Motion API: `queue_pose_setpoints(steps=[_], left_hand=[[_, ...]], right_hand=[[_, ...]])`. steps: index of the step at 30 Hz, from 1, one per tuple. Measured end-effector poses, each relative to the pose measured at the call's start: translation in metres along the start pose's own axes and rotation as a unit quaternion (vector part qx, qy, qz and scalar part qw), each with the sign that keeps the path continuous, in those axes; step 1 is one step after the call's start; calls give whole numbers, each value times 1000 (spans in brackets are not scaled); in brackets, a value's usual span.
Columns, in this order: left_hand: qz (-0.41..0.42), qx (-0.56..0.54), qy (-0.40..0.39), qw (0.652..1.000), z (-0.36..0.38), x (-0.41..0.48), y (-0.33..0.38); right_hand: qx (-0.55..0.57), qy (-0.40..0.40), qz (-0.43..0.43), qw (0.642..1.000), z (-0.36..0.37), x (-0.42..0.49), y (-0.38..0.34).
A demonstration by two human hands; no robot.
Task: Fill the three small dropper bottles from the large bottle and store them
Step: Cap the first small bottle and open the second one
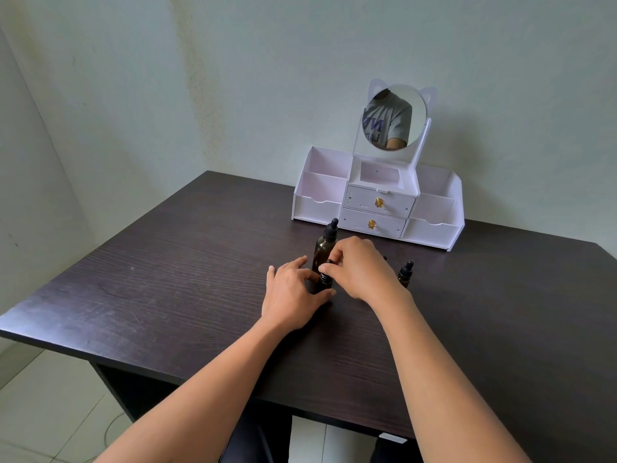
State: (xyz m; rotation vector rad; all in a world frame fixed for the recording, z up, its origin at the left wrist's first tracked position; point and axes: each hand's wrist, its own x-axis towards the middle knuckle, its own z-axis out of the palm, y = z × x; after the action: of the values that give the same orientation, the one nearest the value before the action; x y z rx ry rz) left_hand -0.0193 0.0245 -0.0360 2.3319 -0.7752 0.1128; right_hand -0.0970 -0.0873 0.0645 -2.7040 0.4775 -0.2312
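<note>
Worktop (167,279): dark wood-grain surface set against a pale wall; it carries everything listed below.
Small dropper bottle (324,285): upright near the middle of the worktop, between the two hands. Only its ribbed neck and a strip of dark body show.
Left hand (290,295): grips the small dropper bottle low down, with the thumb curled round its near side and the fingers (298,264) lying along its left side.
Right hand (359,269): thumb and fingertips pinch the dropper cap (329,262) at the top of the small dropper bottle.
Large bottle (323,247): amber, upright, black dropper top on. It stands just behind the held bottle and is partly hidden by it.
Second small bottle (405,275): upright and capped, to the right of the right hand and not touching it.
Dark tip (384,257): shows just past the right knuckles; too little is visible to identify it.
Organiser (430,225): white, at the far edge, with open side compartments, two central drawers with gold knobs, and a round mirror (389,118) on top.
</note>
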Motion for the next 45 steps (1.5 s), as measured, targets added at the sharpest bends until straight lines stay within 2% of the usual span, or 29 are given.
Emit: queue_pose_setpoints(steps=[5,9,14,18,22,24,38,45], left_hand=[[-1,2,0,1000,0,0,0],[-1,0,-1,1000,2,1,-1],[3,-5,4,1000,3,3,-3],[-4,0,-1,1000,1,1,0],[-3,3,-4,1000,-1,1,1],[1,6,-5,1000,0,1,0],[2,2,-4,1000,-1,0,1],[17,-3,-2,1000,3,2,-4]], right_hand=[[-24,30,29,999,8,4,-1],[-12,24,43,999,10,5,0],[37,45,5,998,-11,1,1],[56,4,-44,997,-19,6,-1],[23,-56,-78,995,-15,9,0],[14,-61,-81,995,-10,10,0],[-48,31,-21,998,5,5,-8],[-54,41,-11,998,10,0,-13]])
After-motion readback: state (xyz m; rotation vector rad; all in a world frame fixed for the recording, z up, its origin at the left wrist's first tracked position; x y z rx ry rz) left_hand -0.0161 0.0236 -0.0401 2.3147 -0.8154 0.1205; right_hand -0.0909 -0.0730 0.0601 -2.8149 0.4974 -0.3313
